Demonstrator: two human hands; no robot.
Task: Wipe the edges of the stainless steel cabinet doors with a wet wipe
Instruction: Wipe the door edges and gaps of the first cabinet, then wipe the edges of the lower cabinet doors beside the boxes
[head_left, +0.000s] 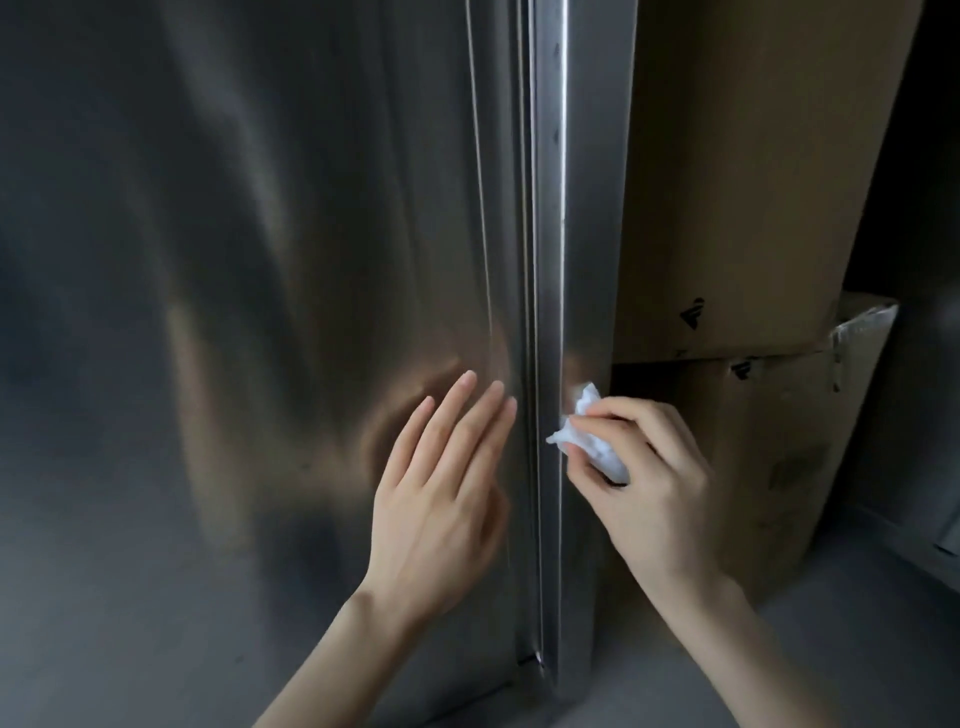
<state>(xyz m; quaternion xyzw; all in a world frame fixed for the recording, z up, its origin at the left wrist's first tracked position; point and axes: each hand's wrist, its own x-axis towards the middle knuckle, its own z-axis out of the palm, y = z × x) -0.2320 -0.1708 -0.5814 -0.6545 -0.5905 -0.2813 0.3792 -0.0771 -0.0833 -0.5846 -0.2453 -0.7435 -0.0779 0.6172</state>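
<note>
A tall stainless steel cabinet door fills the left and middle of the head view. Its right vertical edge runs from top to bottom as a shiny strip. My right hand is shut on a crumpled white wet wipe, and the wipe presses against that edge at about waist height in the frame. My left hand lies flat on the door face just left of the edge, fingers straight and slightly apart, holding nothing.
Stacked brown cardboard boxes stand right beside the cabinet's side, close behind my right hand. Grey floor shows at the lower right. The cabinet's bottom corner is near the floor.
</note>
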